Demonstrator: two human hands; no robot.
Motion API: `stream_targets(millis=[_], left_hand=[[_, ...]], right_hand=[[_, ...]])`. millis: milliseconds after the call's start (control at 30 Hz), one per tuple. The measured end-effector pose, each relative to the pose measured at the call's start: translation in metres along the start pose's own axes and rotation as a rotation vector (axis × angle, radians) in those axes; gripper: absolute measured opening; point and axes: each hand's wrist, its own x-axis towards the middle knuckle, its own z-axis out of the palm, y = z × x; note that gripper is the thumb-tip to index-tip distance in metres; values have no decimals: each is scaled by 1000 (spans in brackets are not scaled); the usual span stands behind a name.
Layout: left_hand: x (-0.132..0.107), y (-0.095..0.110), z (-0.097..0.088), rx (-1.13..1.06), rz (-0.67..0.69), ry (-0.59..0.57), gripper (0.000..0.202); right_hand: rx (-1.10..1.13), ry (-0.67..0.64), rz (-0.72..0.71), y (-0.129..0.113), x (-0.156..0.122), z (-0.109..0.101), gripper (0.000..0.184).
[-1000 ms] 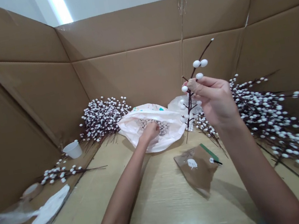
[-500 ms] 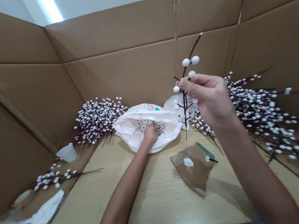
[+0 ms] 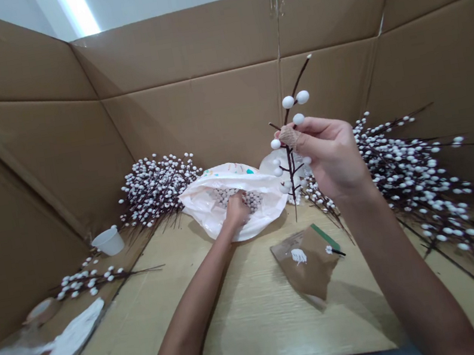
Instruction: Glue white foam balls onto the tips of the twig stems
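Note:
My right hand (image 3: 327, 150) pinches a dark brown berry stem (image 3: 290, 168) between thumb and fingers and holds it upright above the table. White berries sit on some of its twigs; other twig ends are bare. A tan wrap covers my right thumb. My left hand (image 3: 237, 209) reaches into an open white plastic bag (image 3: 207, 214) filled with small pale berries (image 3: 253, 200). Its fingers are curled down among them, and the fingertips are hidden. Below the stem, a piece of brown cardboard (image 3: 312, 277) carries a white smear of paste (image 3: 298, 256) and a small dark stick with a white tip.
Finished-looking berry branches are heaped at the back left (image 3: 159, 184) and along the right (image 3: 419, 177). On the left lie a white cup (image 3: 108, 242), a small berry spray (image 3: 86, 281), a tape roll (image 3: 41, 311) and a white cloth-like strip (image 3: 68, 348). Cardboard walls (image 3: 183, 47) enclose the table.
My right hand and the stem have shifted slightly to the left. My left hand stays in the bag among the berries.

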Motion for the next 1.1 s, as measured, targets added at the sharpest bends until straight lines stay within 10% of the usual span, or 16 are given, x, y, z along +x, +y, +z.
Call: stream_targets(millis=[333, 500, 800, 1100], left_hand=[[-4, 33, -63, -395, -70, -388, 26], [-23, 58, -104, -673, 125, -703, 30], [-73, 106, -145, -1213, 339, -168, 16], [-86, 123, -141, -1320, 383, -87, 11]], right_hand=[[97, -24, 119, -5, -1, 4, 9], [65, -63, 183, 1, 0, 4, 11], [108, -124, 179, 3, -7, 10, 14], [-1, -133, -36, 1, -15, 15, 16]])
